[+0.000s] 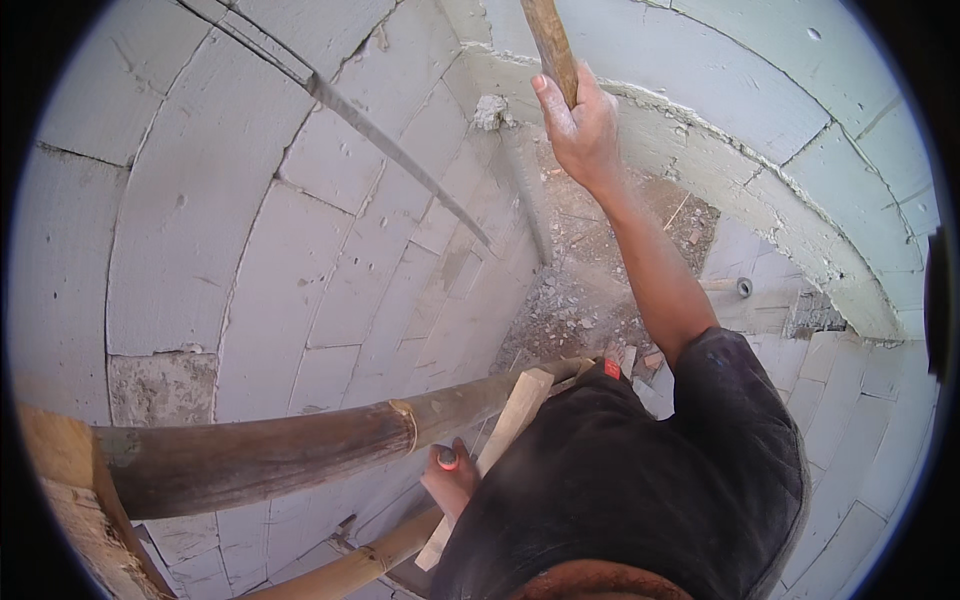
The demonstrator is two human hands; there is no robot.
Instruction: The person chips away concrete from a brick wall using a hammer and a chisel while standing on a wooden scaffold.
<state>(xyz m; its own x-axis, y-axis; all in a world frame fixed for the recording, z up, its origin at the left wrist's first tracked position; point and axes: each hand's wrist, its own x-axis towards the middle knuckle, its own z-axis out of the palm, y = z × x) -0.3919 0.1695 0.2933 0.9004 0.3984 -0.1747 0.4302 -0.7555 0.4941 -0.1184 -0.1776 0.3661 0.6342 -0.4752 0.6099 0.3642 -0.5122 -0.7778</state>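
At the far left a thick bamboo pole ran across the white block wall like a scaffold rail, its surface smooth, dark and probably too broad for one hand to close around. Just right of it the left hand sat low against the body, curled shut around a small object with a red tip; what that object was could not be told, but it looked light and easily pinched. Beside that hand a pale wooden slat leaned across the pole, thin and likely light. A thin metal rod slanted down the wall above. Further right the right hand was raised high and wrapped firmly round a wooden handle that ran up out of view by the top edge; its head was not visible. The handle looked stiff, rough and dry, so it should not slip, and the hold near its lower end seemed suited to a long, weighty tool. Below lay rubble on the floor.
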